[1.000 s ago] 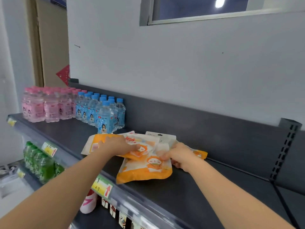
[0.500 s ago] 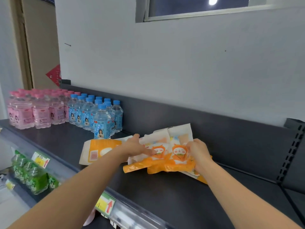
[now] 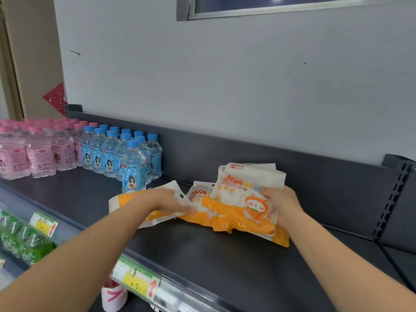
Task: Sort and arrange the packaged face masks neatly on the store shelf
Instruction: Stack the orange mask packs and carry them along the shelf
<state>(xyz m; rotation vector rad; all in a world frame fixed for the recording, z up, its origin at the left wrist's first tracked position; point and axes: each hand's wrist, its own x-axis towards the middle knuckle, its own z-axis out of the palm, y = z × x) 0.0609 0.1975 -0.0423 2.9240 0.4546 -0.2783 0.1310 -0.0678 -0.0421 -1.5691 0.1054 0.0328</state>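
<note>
Two bare forearms reach in from the bottom edge, and we look down along them over the shelf. Nearest us, a yellow price tag with a red arrow sits on the shelf's front rail. Below it to the left, green bottles stand on a lower level.

On the dark shelf, our left hand lies with its fingers stretched out on a single mask pack. This orange and white pack lies flat, its hang-hole end toward the back.

Just to the right, our right hand curls round the right edge of a bundle of mask packs. It holds the bundle tilted up, with the orange lower edge resting on the shelf. The front pack shows a cartoon face, and the left fingertips lie at the bundle's lower left corner.

Farther back on the left, blue-capped bottles stand in rows beside pink-capped bottles. Behind everything rise the shelf's dark back panel, a grey wall and a window.
</note>
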